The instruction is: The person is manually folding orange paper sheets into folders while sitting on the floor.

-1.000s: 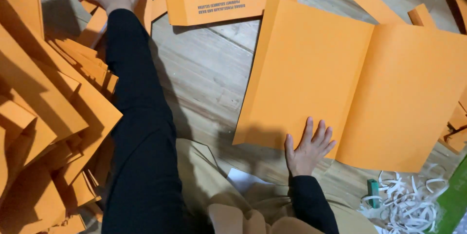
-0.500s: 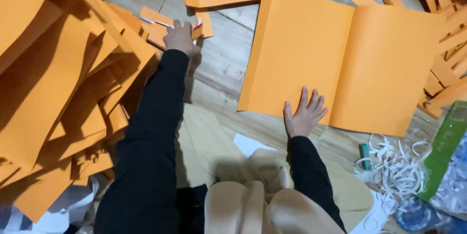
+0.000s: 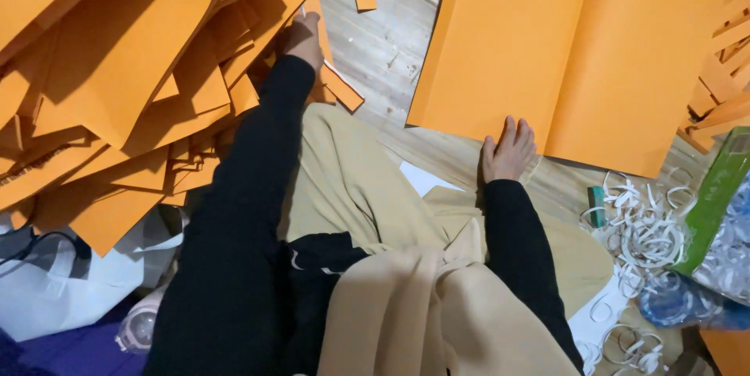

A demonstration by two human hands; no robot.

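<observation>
My right hand (image 3: 509, 151) lies flat with fingers spread on the near edge of a large orange folded card (image 3: 562, 63) lying open on the wooden floor. My left hand (image 3: 304, 35) reaches out to the left and grips a narrow orange card strip (image 3: 334, 71) at the edge of a big heap of orange card sheets (image 3: 133, 79). Both arms are in black sleeves, and my legs in beige trousers (image 3: 367, 204) lie between them.
Curled white paper strips (image 3: 644, 227) and a small teal object (image 3: 597, 206) lie at the right, beside a green-edged plastic bag (image 3: 715, 212). More orange strips (image 3: 723, 87) are stacked at the far right. A white bag (image 3: 70, 282) sits at the lower left.
My left hand has drawn back from the far pile toward me, bringing a narrow orange strip. My right hand has stayed on the open card. The view has shifted left and down.
</observation>
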